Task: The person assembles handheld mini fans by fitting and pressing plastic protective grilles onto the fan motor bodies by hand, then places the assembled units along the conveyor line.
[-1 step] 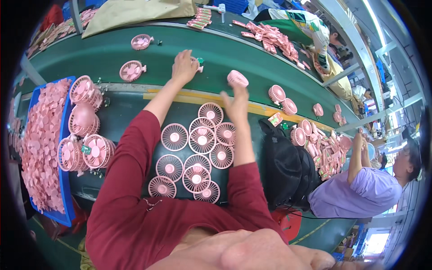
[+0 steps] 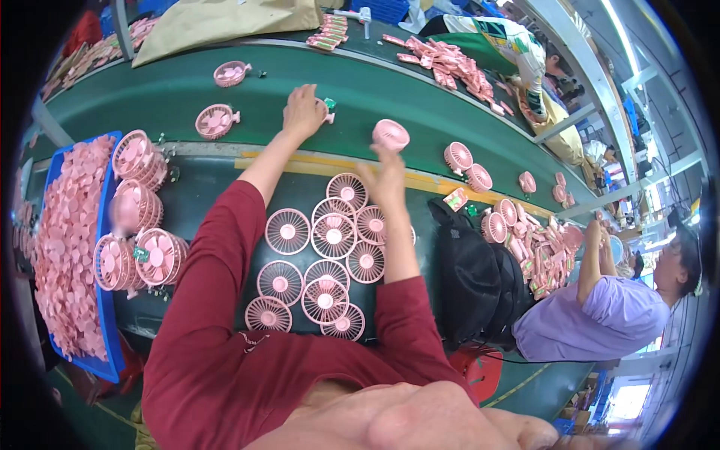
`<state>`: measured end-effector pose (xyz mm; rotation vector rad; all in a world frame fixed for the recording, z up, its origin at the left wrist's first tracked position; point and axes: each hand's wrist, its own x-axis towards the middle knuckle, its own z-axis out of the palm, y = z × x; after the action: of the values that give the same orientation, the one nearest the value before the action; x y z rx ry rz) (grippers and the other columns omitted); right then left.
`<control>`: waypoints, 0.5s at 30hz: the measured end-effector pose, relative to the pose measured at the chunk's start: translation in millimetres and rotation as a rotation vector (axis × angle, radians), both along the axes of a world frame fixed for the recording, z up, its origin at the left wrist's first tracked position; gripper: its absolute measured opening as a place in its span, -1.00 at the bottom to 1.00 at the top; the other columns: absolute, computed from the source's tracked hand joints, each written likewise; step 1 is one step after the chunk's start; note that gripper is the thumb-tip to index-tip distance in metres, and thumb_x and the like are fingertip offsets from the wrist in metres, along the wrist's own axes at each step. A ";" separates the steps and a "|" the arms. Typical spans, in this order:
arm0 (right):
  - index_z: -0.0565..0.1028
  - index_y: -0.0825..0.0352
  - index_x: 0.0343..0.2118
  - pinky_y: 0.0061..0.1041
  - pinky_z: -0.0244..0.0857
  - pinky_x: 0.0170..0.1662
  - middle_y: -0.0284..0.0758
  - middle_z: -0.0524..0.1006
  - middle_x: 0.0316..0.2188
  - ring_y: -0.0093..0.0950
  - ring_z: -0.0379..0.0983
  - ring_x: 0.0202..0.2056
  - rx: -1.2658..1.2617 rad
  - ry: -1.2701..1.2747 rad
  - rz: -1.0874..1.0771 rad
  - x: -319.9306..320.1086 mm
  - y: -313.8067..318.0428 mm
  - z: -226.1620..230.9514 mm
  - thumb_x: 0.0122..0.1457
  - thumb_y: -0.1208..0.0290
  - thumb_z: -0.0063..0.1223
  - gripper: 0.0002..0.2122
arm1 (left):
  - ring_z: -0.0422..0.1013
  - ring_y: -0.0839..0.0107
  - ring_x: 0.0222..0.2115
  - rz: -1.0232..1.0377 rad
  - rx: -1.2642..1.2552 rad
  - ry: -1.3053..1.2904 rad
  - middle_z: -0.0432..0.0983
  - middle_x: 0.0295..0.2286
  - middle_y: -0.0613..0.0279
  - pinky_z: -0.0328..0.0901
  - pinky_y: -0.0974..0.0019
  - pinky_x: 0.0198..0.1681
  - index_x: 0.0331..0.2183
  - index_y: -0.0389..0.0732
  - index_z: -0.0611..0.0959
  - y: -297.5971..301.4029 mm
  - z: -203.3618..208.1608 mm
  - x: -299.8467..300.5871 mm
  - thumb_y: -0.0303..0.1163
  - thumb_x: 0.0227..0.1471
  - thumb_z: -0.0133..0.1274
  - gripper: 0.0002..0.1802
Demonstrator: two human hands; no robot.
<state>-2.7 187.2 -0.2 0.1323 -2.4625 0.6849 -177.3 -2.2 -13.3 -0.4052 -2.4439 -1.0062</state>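
On the green conveyor belt (image 2: 277,94), my left hand (image 2: 302,114) is curled over a pink fan head (image 2: 324,111), hiding most of it. A small green circuit board (image 2: 330,103) sticks out beside its fingers. My right hand (image 2: 387,184), slightly blurred, is just below another pink fan head (image 2: 391,133), its thumb apart from the fingers. Its fingertips are at that fan head's lower edge; whether they touch is hard to tell. Between my forearms, several round pink fan grilles (image 2: 327,300) lie overlapping on the dark green table (image 2: 225,166).
At left are a blue tray (image 2: 114,330) of pink blades and stacked fan heads (image 2: 161,255). More fan heads (image 2: 216,121) sit on the belt. A black backpack (image 2: 480,277) and a pile of pink parts (image 2: 544,251) stand right, near a person in purple (image 2: 600,315). Another person (image 2: 517,49) bends across the belt.
My right hand has drawn back slightly toward me from the pink fan head, which now shows more of its face. My left hand stays in nearly the same place.
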 end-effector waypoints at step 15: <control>0.49 0.41 -0.37 -0.53 0.33 -0.35 -0.33 0.51 -0.47 -0.59 0.43 -0.43 -0.674 -0.181 0.032 12.7 -6.5 4.3 -0.05 0.44 0.32 -0.76 | 0.51 0.09 -0.28 -0.019 0.311 -0.214 0.58 -0.41 -0.03 0.37 0.08 -0.24 -0.33 -0.25 0.54 -21.8 -23.0 21.5 -0.21 0.08 0.07 -0.72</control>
<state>10.0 180.7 4.1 -0.1578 -2.2528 1.5483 -155.9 -24.0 -36.2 -0.2251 -2.4095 -1.4775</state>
